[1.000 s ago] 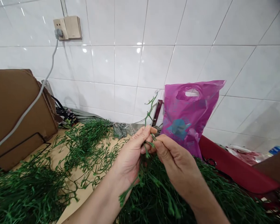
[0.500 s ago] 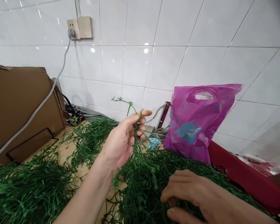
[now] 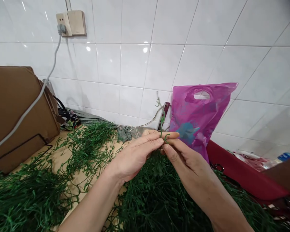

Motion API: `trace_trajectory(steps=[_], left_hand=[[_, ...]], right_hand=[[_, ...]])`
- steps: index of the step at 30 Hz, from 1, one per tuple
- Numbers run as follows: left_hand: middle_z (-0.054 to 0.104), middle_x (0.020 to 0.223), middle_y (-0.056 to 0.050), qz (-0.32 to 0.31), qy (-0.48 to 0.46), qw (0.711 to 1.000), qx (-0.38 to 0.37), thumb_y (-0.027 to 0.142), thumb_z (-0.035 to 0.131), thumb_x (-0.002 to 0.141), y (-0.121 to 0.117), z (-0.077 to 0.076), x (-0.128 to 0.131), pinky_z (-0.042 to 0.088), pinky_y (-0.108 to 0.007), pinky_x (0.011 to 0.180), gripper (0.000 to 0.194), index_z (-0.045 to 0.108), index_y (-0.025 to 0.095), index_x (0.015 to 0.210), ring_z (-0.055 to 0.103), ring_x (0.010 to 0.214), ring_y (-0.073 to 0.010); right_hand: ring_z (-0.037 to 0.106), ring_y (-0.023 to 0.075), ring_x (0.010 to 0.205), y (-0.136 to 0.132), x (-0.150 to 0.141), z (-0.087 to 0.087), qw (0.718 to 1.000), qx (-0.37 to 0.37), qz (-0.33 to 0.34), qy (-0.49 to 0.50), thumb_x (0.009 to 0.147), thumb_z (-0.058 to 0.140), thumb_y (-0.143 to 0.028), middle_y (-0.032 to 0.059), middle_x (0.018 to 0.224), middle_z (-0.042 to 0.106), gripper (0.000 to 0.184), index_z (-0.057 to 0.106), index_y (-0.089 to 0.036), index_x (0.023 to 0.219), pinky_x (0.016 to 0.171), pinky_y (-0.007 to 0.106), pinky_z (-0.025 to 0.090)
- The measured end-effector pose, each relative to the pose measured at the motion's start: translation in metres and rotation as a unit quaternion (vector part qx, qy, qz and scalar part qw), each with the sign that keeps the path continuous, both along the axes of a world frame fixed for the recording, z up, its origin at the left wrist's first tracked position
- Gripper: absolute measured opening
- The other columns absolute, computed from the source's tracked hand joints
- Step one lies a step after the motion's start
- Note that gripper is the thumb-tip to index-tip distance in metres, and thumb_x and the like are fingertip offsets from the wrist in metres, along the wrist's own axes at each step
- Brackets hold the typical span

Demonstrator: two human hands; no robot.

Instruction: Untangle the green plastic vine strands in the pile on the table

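Note:
My left hand (image 3: 136, 155) pinches thin green plant stems (image 3: 162, 120), plastic-looking and branched, whose curled tips rise above the fingers. Right beside it, my right hand (image 3: 189, 162) has its thumb and forefinger closed on the same stems, the fingertips of both hands meeting. The stems' lower ends are hidden by the hands and blend into what lies below. Under both hands spreads a large dark green heap of similar stems (image 3: 157, 196).
More green stems lie in a left pile (image 3: 26, 196) and a back pile (image 3: 89, 141) on the tan surface (image 3: 79, 178). A cardboard box (image 3: 16, 100) stands left, crossed by a grey cord (image 3: 26, 112). A purple bag (image 3: 200, 112) and a red bin-like edge (image 3: 244, 174) are right.
My right hand has come up from the heap to meet the left and pinch the stems. My left hand has moved right and slightly down. The view has shifted somewhat right.

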State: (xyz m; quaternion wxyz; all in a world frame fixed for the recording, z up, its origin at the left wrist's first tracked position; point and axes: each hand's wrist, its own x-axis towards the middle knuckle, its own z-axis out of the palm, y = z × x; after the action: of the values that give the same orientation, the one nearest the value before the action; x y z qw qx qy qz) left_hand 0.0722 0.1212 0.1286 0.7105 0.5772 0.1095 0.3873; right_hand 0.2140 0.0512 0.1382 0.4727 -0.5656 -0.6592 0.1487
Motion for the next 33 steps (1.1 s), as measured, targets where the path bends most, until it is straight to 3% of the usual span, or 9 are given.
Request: trace_trajectory(steps=[5, 9, 13, 20, 28, 33], left_hand=[[0.067, 0.125, -0.006, 0.03, 0.03, 0.999, -0.004, 0.031, 0.061, 0.096, -0.001, 0.004, -0.001, 0.044, -0.026, 0.087, 0.026, 0.079, 0.025, 0.113, 0.056, 0.112, -0.0204], [0.068, 0.102, -0.005, 0.053, 0.03, 0.997, -0.039, 0.037, 0.061, 0.095, 0.004, 0.002, -0.002, 0.041, -0.024, 0.068, 0.024, 0.077, 0.026, 0.109, 0.055, 0.086, -0.0167], [0.059, 0.081, -0.001, 0.072, 0.036, 0.996, -0.029, 0.037, 0.06, 0.095, 0.01, -0.003, -0.002, 0.039, -0.024, 0.069, 0.023, 0.077, 0.023, 0.104, 0.05, 0.075, -0.0146], [0.059, 0.079, 0.0, 0.077, 0.068, 0.993, 0.059, 0.031, 0.064, 0.092, 0.013, 0.0, -0.005, 0.038, -0.024, 0.074, 0.018, 0.077, 0.018, 0.095, 0.05, 0.075, -0.0132], [0.063, 0.073, 0.001, 0.137, 0.084, 0.984, 0.082, 0.018, 0.069, 0.085, 0.012, 0.005, -0.001, 0.04, -0.025, 0.07, 0.005, 0.074, 0.017, 0.085, 0.052, 0.07, -0.0126], [0.068, 0.079, -0.001, 0.121, 0.078, 0.983, 0.117, 0.018, 0.068, 0.086, 0.015, 0.001, -0.003, 0.042, -0.025, 0.073, 0.008, 0.076, 0.018, 0.087, 0.057, 0.076, -0.0136]], right_hand=[[0.065, 0.0193, 0.079, 0.01, 0.006, -0.009, 1.0, -0.002, -0.016, 0.024, 0.089, 0.06, -0.032, 0.0029, 0.086, 0.072, 0.015, 0.071, -0.022, 0.092, 0.076, 0.032, 0.054], [0.062, 0.0168, 0.069, 0.01, 0.01, -0.006, 0.998, -0.023, -0.013, 0.052, 0.088, 0.063, -0.036, 0.0003, 0.074, 0.069, 0.016, 0.07, -0.021, 0.091, 0.067, 0.029, 0.05], [0.057, 0.0152, 0.066, 0.007, 0.019, -0.003, 0.999, -0.026, -0.019, 0.031, 0.089, 0.06, -0.038, -0.0004, 0.07, 0.064, 0.02, 0.069, -0.021, 0.085, 0.062, 0.027, 0.046], [0.051, 0.0156, 0.063, 0.005, 0.031, -0.002, 0.998, -0.035, -0.061, -0.004, 0.089, 0.057, -0.042, -0.0011, 0.07, 0.06, 0.023, 0.069, -0.022, 0.088, 0.057, 0.028, 0.041], [0.059, 0.0189, 0.069, 0.002, 0.031, 0.002, 0.997, -0.073, -0.021, -0.014, 0.089, 0.058, -0.048, 0.0022, 0.074, 0.069, 0.029, 0.069, -0.022, 0.083, 0.06, 0.03, 0.046], [0.066, 0.021, 0.075, 0.003, 0.033, 0.005, 0.999, -0.027, -0.03, -0.016, 0.087, 0.063, -0.045, 0.0036, 0.08, 0.075, 0.025, 0.073, -0.022, 0.089, 0.068, 0.031, 0.053]])
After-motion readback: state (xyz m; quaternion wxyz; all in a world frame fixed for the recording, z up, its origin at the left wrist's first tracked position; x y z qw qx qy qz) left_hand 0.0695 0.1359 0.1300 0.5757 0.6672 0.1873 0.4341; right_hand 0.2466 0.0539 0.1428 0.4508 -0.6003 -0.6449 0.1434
